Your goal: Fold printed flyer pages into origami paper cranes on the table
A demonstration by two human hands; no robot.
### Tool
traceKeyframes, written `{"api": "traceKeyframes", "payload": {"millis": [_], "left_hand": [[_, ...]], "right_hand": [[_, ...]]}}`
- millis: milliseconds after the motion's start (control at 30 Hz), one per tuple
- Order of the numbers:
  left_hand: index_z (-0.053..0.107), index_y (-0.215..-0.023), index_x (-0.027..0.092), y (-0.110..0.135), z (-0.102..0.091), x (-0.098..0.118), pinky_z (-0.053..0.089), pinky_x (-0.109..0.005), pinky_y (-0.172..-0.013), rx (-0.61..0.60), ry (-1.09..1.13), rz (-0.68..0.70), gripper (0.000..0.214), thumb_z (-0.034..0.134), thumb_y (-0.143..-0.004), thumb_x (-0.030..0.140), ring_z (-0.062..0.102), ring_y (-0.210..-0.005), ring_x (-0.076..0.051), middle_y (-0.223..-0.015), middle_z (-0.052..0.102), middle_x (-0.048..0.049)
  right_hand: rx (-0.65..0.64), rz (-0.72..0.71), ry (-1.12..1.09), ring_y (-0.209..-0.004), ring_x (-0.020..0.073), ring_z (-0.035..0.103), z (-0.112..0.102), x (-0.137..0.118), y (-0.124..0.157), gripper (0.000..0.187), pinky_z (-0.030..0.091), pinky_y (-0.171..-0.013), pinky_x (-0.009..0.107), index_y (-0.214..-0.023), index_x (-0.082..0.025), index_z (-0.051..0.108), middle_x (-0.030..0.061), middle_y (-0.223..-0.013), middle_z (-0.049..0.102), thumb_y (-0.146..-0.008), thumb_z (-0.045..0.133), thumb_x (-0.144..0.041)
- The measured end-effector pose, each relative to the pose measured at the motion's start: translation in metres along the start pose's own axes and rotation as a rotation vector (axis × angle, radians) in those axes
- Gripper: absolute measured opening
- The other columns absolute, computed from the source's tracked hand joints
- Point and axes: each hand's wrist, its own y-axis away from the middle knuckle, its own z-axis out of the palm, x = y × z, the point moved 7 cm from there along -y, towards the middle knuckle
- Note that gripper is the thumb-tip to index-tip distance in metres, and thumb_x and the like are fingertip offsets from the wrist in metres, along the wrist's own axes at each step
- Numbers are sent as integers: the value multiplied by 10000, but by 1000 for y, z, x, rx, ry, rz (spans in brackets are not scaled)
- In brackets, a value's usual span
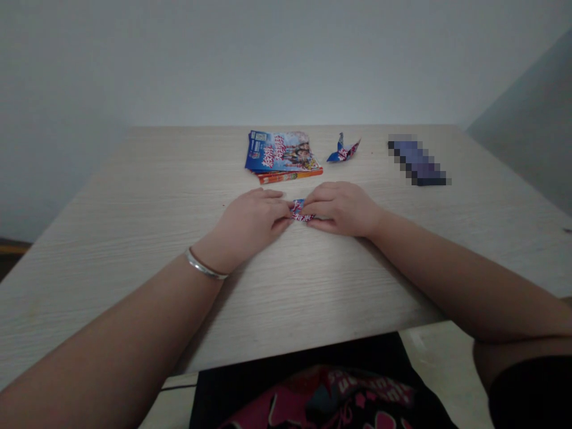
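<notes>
A small folded piece of printed paper, blue, red and white, lies on the light wooden table between my two hands. My left hand, with a silver bangle at the wrist, pinches its left side with curled fingers. My right hand presses down on its right side with fingers bent over it. Most of the paper is hidden under my fingers.
A small stack of colourful printed leaflets lies farther back at the middle. To its right stands a finished folded paper figure. A dark flat object, blurred out, lies at the back right. The table's near edge is close to my lap.
</notes>
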Motion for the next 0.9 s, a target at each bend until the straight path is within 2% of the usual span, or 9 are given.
{"api": "traceKeyframes", "payload": {"millis": [100,133,200,300,400,567,700,800,900], "left_hand": [[779,-1075,151,2,-5,19,506,-444,-1043,-53,-132,114,319,466,-1028,185,693,-1169,-283,-1212,777,-111],[778,-1076,131,3,-7,22,503,-469,-1041,-54,-164,109,324,460,-1022,156,694,-1169,-299,-1271,757,-132],[781,-1056,103,4,-11,26,528,-470,-976,-46,-165,79,314,473,-1002,126,725,-1069,-301,-1236,765,-158],[788,-1042,135,5,-14,22,511,-491,-1012,-14,-89,16,309,494,-1030,230,720,-1081,-303,-1146,788,-134],[794,-996,177,3,-17,11,462,-540,-1074,41,-15,-51,293,545,-1022,330,713,-1073,-310,-1072,797,-102],[771,-864,165,-2,-16,2,502,-500,-976,92,89,-129,255,587,-989,291,703,-975,-289,-1003,780,-100],[751,-826,156,-3,-11,-2,518,-469,-962,154,185,-201,202,635,-947,269,681,-1004,-279,-1030,745,-122],[769,-961,145,0,-6,-6,484,-501,-1068,192,217,-251,179,655,-939,281,658,-1164,-304,-1206,722,-147],[744,-1186,118,3,0,-11,445,-522,-1137,211,235,-294,318,665,-943,308,606,-1311,-330,-1378,664,-191]], "right_hand": [[-5,19,-70,-952,217,722,-1,2,1,270,530,-837,350,-1086,-206,809,71,-1058,814,-1024,585,-342],[-15,33,-86,-958,215,724,-1,4,1,271,531,-845,349,-1082,-210,811,66,-1057,817,-1028,582,-345],[-39,52,-105,-962,213,726,-1,4,1,283,531,-850,346,-1087,-212,812,62,-1057,822,-1037,572,-353],[-73,102,-67,-931,226,724,-3,2,-3,314,516,-813,349,-1068,-195,814,84,-1013,823,-1045,552,-368],[-107,223,-27,-895,234,712,-5,3,-7,318,481,-774,345,-1014,-194,813,96,-950,813,-1043,546,-363],[-95,462,-187,-899,204,693,-4,13,-7,213,461,-796,313,-1125,-208,768,62,-1001,803,-965,629,-234],[-31,607,-316,-816,174,661,-1,26,-2,144,466,-757,291,-1001,-175,775,50,-927,776,-869,718,-171],[-37,656,-329,-811,175,648,3,32,2,103,476,-768,302,-942,-171,797,59,-907,761,-848,757,-186],[-34,636,-310,-888,209,660,5,35,4,196,490,-831,342,-1024,-167,823,92,-949,762,-837,782,-213]]}}
